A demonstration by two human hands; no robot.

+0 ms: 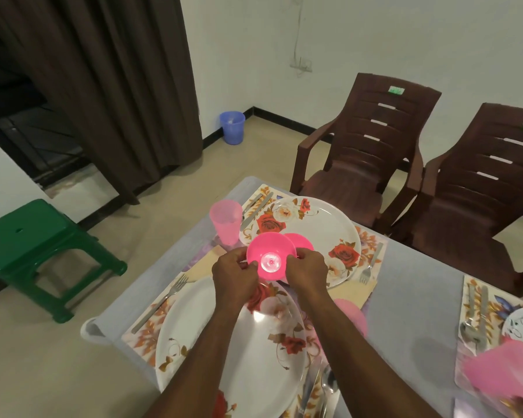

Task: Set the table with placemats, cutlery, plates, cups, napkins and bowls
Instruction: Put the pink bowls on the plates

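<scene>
Both hands hold pink bowls above the table between two place settings. My left hand (234,274) pinches the left rim of the front pink bowl (269,256). My right hand (307,270) grips its right side, and a second pink bowl (302,241) shows just behind it. Below the hands lies the near floral plate (218,357) on a placemat (145,336) with a fork (160,303). Beyond them, the far floral plate (323,224) sits on its own mat with a fork (370,267), a knife (255,211) and a pink cup (225,221).
A beige napkin (206,262) lies between the two mats. Another pink cup (352,316) stands right of the near plate, and a third setting with a pink cup (501,369) is at the right edge. Two brown chairs (363,152) face the table; a green stool (40,242) stands left.
</scene>
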